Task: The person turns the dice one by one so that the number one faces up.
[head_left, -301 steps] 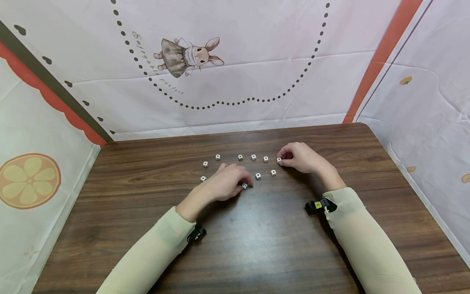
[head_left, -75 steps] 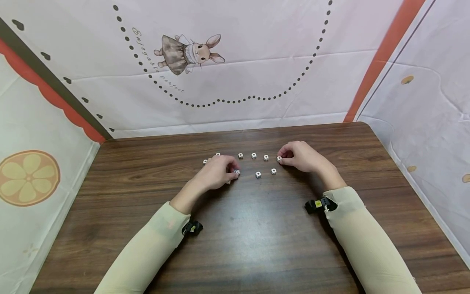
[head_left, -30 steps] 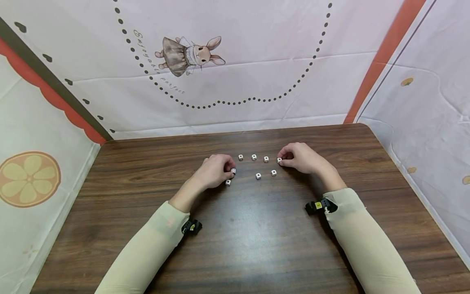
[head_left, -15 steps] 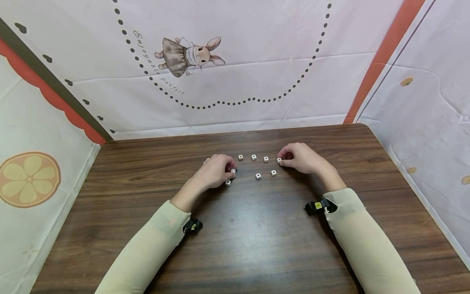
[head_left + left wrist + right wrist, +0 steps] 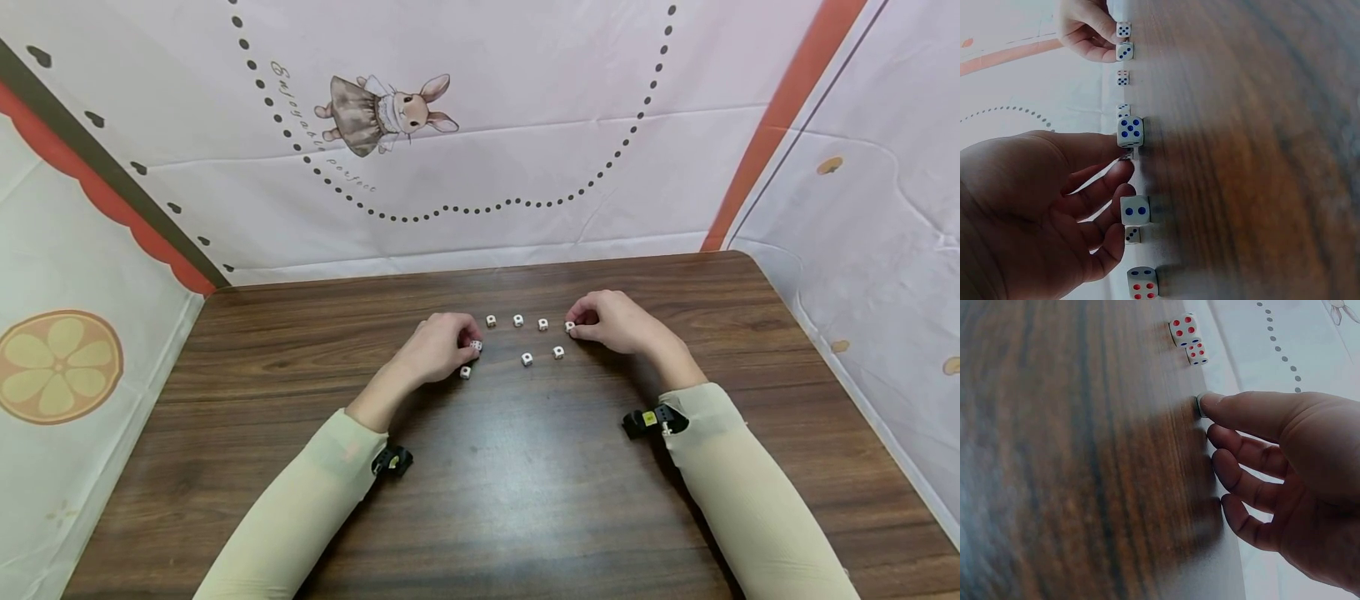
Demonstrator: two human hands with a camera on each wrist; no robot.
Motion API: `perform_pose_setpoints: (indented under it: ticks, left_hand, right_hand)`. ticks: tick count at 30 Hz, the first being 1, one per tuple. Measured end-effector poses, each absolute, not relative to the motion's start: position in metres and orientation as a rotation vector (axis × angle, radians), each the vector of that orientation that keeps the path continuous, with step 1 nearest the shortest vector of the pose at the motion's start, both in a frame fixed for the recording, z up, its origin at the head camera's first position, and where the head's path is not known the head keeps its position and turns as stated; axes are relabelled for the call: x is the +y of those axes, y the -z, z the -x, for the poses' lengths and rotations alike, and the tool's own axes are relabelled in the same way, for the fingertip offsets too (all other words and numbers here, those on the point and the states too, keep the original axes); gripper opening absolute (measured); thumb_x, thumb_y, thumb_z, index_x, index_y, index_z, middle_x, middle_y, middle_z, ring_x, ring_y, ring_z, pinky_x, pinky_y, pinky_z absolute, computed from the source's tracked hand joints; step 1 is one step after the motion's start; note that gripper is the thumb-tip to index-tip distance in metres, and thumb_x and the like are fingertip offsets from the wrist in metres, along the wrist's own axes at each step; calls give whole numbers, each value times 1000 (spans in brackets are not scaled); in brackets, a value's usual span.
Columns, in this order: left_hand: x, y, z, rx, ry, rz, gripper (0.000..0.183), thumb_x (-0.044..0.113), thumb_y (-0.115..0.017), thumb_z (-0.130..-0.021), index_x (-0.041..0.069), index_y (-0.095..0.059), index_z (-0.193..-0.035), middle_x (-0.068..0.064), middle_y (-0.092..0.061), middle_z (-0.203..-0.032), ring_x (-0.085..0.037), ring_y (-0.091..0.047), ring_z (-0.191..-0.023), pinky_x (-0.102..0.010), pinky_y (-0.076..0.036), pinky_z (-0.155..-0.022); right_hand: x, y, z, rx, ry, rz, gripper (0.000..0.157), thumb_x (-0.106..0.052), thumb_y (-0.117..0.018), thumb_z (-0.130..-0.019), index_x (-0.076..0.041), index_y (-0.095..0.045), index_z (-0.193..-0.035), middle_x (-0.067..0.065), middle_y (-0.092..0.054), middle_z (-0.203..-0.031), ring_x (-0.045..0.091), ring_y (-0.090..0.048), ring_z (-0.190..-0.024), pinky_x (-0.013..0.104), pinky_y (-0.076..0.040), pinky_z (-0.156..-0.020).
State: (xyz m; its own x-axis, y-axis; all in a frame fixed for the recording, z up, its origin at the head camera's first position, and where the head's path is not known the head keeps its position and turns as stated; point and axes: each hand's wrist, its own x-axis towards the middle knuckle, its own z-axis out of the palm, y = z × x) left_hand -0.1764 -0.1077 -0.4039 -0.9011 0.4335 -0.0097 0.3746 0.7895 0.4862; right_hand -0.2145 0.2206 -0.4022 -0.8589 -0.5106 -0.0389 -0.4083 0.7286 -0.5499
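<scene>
In the head view my left hand (image 5: 438,346) pinches a small white die (image 5: 476,345) between thumb and index finger, tilted so that several pips show. Close in front of that thumb lies another die (image 5: 466,372), one-pip face up. My right hand (image 5: 611,321) holds a die (image 5: 570,327) by its sides at the right end of the back row; in the right wrist view the thumb mostly covers this die (image 5: 1200,406). Beside my left fingers the left wrist view shows a die with two blue pips (image 5: 1135,210) and one with red pips (image 5: 1143,283).
Three dice, including the middle one (image 5: 518,320), form the back row between my hands. Two more, at left (image 5: 527,359) and right (image 5: 558,352), lie nearer me. The brown wooden table (image 5: 525,500) meets a printed cloth wall (image 5: 525,150) behind.
Since the earliest frame my left hand has moved left, leaving a die near its thumb. Over the last half second the pinched die has tilted from its four-pip face. My right hand stays put.
</scene>
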Motion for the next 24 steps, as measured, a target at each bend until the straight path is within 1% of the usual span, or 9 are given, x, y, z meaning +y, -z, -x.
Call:
perform_pose_setpoints:
  ticks: [5, 11, 24]
  left_hand:
    - [-109, 404, 177, 2850, -747, -647, 9, 15, -80, -93, 14, -76, -101, 3, -68, -90, -15, -63, -86, -40, -51, -81]
    - [-111, 404, 178, 2838, -754, -625, 9, 15, -80, -93, 13, -76, -101, 5, -70, -87, -14, -65, -83, -40, -51, -82]
    - [-113, 404, 180, 2854, -688, -590, 8, 15, -80, -92, 14, -76, -98, 6, -65, -80, -14, -60, -76, -39, -48, -76]
  right_hand:
    - [220, 401, 215, 2746, 798, 742, 10, -13, -79, -96, -7, -78, -105, 3, -74, -97, 22, -66, -93, 45, -51, -88]
    - [220, 401, 215, 2740, 795, 740, 9, -13, -79, -97, -8, -78, -105, 2, -74, -97, 22, -66, -94, 45, -51, -89]
    - [220, 401, 215, 2738, 801, 729, 9, -12, -78, -97, -8, -78, -105, 3, -74, -98, 23, -66, -94, 45, -50, -89]
